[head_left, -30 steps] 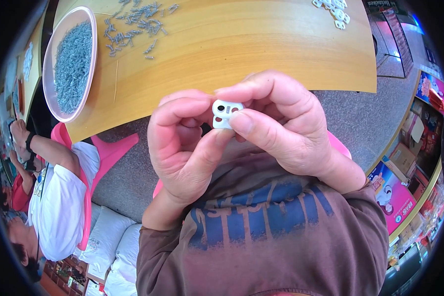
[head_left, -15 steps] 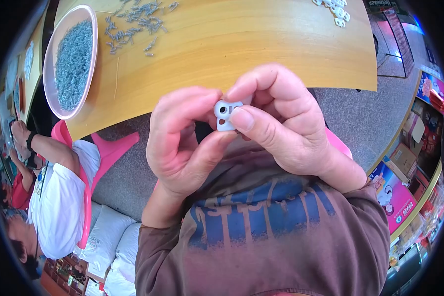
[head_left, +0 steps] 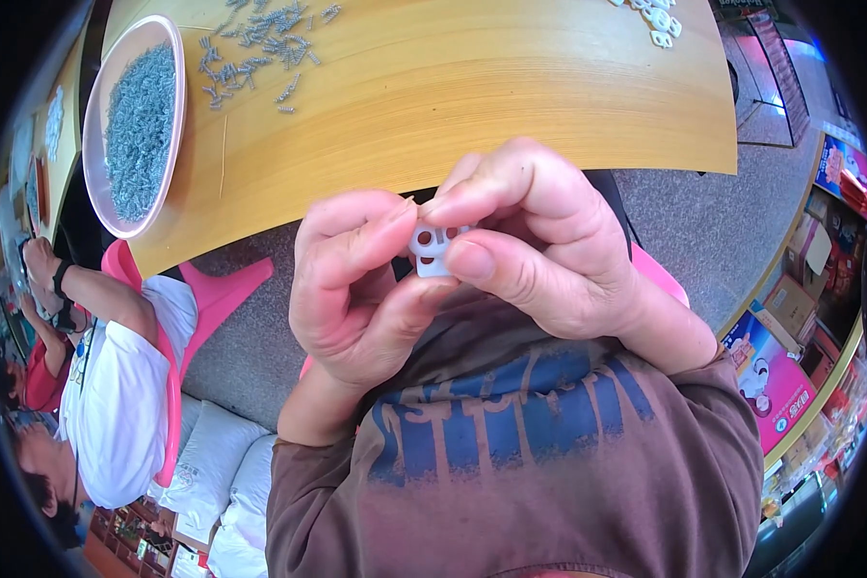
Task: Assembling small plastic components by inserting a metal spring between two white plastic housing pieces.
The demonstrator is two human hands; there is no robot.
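In front of my chest, just off the table's near edge, both hands pinch a small white plastic cord lock (head_left: 433,267) with round holes through it. My left hand (head_left: 342,289) grips its left side and lower edge between thumb and fingers. From the right, my right hand (head_left: 564,255) presses with the thumb on its face and the index finger over its top. Fingers cover part of the piece, so whether a spring sits inside cannot be made out. Small metal springs (head_left: 277,39) lie loose on the table beyond, and similar white pieces (head_left: 659,21) are heaped at the far right.
A pink bowl (head_left: 176,144) full of springs stands at the left of the wooden table (head_left: 433,106). Left of me a person in a white shirt (head_left: 116,405) sits on a pink chair (head_left: 223,299). White sacks (head_left: 207,462) lie behind; boxes (head_left: 790,308) line the right.
The cord lock has come slightly lower and turned, so more of its holes show. My fingers have shifted with it, the fingertips of both hands drawing closer above it.
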